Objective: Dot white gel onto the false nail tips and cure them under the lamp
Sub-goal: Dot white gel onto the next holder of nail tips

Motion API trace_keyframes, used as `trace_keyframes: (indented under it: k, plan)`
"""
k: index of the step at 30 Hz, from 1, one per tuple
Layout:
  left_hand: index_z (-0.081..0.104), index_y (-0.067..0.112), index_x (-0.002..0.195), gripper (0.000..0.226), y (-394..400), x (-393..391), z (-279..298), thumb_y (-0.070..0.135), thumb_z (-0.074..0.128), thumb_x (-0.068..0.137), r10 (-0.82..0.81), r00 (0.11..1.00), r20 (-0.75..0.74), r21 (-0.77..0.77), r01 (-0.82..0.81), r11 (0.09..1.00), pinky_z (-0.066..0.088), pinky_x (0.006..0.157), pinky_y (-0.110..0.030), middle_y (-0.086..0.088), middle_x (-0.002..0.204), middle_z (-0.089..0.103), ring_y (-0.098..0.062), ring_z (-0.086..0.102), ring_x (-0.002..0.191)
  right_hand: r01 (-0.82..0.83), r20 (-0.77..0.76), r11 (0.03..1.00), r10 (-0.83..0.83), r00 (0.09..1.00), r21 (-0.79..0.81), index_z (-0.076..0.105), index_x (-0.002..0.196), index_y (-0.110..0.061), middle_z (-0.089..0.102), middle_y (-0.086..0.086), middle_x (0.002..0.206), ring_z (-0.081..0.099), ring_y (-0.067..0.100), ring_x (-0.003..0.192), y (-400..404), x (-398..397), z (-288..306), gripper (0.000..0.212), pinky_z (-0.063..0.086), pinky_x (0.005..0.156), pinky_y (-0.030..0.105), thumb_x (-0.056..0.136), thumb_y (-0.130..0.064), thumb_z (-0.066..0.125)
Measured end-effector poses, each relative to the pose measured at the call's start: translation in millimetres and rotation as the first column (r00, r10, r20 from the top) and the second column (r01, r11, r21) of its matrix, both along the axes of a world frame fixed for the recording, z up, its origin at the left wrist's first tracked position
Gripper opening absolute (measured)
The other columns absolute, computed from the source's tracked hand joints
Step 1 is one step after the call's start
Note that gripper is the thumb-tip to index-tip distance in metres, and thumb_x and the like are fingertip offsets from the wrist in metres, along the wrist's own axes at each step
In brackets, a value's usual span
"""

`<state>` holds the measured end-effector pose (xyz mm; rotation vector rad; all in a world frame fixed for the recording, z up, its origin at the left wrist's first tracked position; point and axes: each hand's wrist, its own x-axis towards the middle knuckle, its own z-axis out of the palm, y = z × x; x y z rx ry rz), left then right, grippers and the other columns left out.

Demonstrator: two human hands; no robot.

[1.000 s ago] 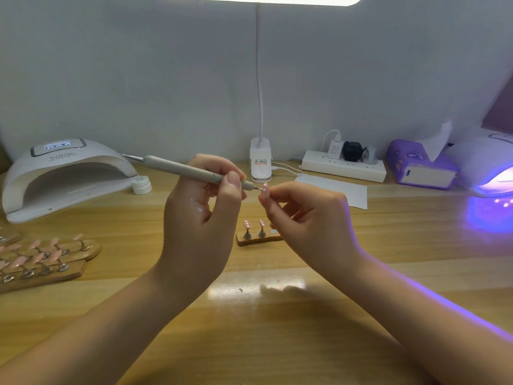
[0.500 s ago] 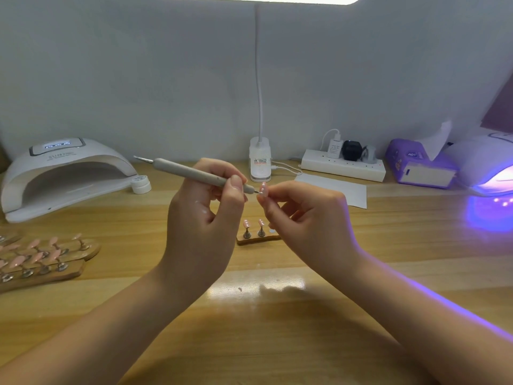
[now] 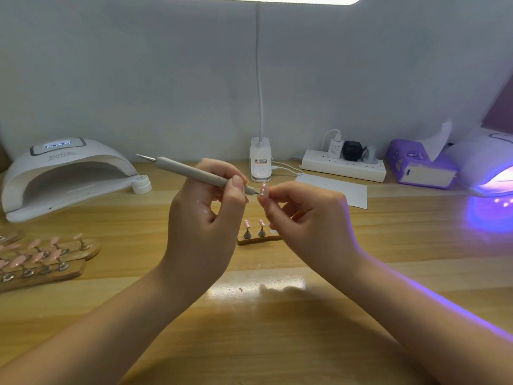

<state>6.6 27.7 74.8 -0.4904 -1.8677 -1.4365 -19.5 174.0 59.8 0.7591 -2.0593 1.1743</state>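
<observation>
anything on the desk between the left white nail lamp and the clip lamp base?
In the head view, a small white gel jar sits by the left nail lamp. The dotting pen, in the left hand, crosses the stretch toward the clip lamp base.

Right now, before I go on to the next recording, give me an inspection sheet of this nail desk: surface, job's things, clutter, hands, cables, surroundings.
Surface: wooden desk, glossy, with lamp glare near the middle.
Job's things: grey dotting pen, its tip at the pink nail tip; small wooden stand with two dotted tips; white gel pot; unlit curing lamp at left; lit curing lamp at right, glowing violet.
Clutter: wooden racks of pink tips at left; white paper sheet; purple tissue box.
Hands: left hand grips the pen; right hand pinches the nail tip.
Cables: power strip with plugs; a thin lead runs from the desk lamp base.
Surroundings: plain grey wall.
</observation>
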Motion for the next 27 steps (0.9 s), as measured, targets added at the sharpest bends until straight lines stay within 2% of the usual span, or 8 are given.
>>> trace_keyframes:
  k: [3, 7, 11, 15, 18, 23, 27]
  plan:
    - [0.055, 0.011, 0.087, 0.009, 0.6, 0.2, -0.4, 0.014, 0.048, 0.091, -0.007, 1.000, 0.001, 0.002, 0.007, 1.000, 0.047, 0.054, -0.028, -0.005, 0.075, 0.058, -0.024, 0.056, 0.065, 0.000, 0.003, 1.000, 0.000, 1.000, 0.002, 0.075, 0.092, -0.009, 0.070, -0.005, 0.075, 0.067, 0.016, 0.060, 0.0, 0.4, -0.5, 0.009, 0.055, 0.057, 0.038, 0.088, -0.013, 0.069]
    - [0.055, 0.012, 0.087, 0.009, 0.3, -0.5, -0.2, 0.015, 0.048, 0.091, 0.001, 1.000, -0.003, -0.005, -0.001, 1.000, 0.048, 0.054, -0.020, -0.004, 0.075, 0.058, -0.020, 0.057, 0.065, 0.005, 0.004, 1.000, -0.005, 1.000, 0.006, 0.075, 0.092, -0.009, 0.070, -0.005, 0.073, 0.066, 0.017, 0.059, -0.4, 0.0, -0.6, 0.009, 0.055, 0.057, 0.039, 0.088, -0.014, 0.068]
    - [0.055, 0.012, 0.086, 0.009, 0.9, 0.6, -1.0, 0.016, 0.049, 0.092, -0.019, 1.000, -0.011, 0.014, 0.019, 1.000, 0.046, 0.052, -0.024, -0.005, 0.074, 0.058, -0.023, 0.056, 0.064, 0.008, 0.002, 1.000, -0.008, 1.000, 0.005, 0.075, 0.091, -0.009, 0.070, -0.005, 0.072, 0.066, 0.016, 0.059, -0.5, -0.5, -0.8, 0.009, 0.055, 0.057, 0.039, 0.088, -0.014, 0.068]
    - [0.053, 0.024, 0.086, 0.008, -1.4, 0.6, 1.8, 0.027, 0.047, 0.091, -0.010, 0.999, -0.050, 0.049, 0.012, 0.999, 0.048, 0.059, -0.019, 0.003, 0.078, 0.060, -0.016, 0.058, 0.068, 0.012, -0.010, 1.000, -0.012, 1.000, 0.010, 0.075, 0.090, -0.010, 0.070, -0.005, 0.071, 0.066, 0.015, 0.059, -0.3, -0.8, -1.2, 0.008, 0.055, 0.058, 0.037, 0.088, -0.015, 0.068]
    - [0.053, 0.025, 0.088, 0.008, -3.5, 0.0, 3.4, 0.027, 0.046, 0.091, -0.016, 0.998, -0.068, 0.070, 0.021, 0.997, 0.049, 0.061, -0.018, 0.012, 0.077, 0.062, -0.015, 0.059, 0.069, 0.013, -0.015, 1.000, -0.013, 1.000, 0.013, 0.075, 0.090, -0.010, 0.070, -0.004, 0.071, 0.066, 0.015, 0.060, 0.3, -0.9, -1.3, 0.009, 0.055, 0.058, 0.037, 0.089, -0.015, 0.068]
    - [0.053, 0.025, 0.087, 0.008, -2.7, -0.7, 1.4, 0.028, 0.046, 0.091, -0.016, 0.997, -0.075, 0.055, 0.020, 0.998, 0.050, 0.062, -0.018, 0.006, 0.077, 0.060, -0.012, 0.059, 0.070, 0.016, -0.015, 1.000, -0.016, 1.000, 0.014, 0.075, 0.090, -0.010, 0.071, -0.003, 0.071, 0.066, 0.015, 0.059, 0.2, -1.2, -1.2, 0.009, 0.055, 0.058, 0.037, 0.089, -0.015, 0.068]
    - [0.053, 0.025, 0.088, 0.008, -3.5, -1.6, 0.1, 0.028, 0.047, 0.091, -0.019, 0.997, -0.074, 0.072, 0.024, 0.997, 0.050, 0.063, -0.018, 0.013, 0.077, 0.061, -0.010, 0.060, 0.071, 0.015, 0.018, 1.000, -0.014, 1.000, -0.011, 0.074, 0.090, -0.011, 0.070, -0.004, 0.071, 0.066, 0.016, 0.059, 0.8, -2.3, -3.1, 0.009, 0.055, 0.057, 0.039, 0.089, -0.017, 0.068]
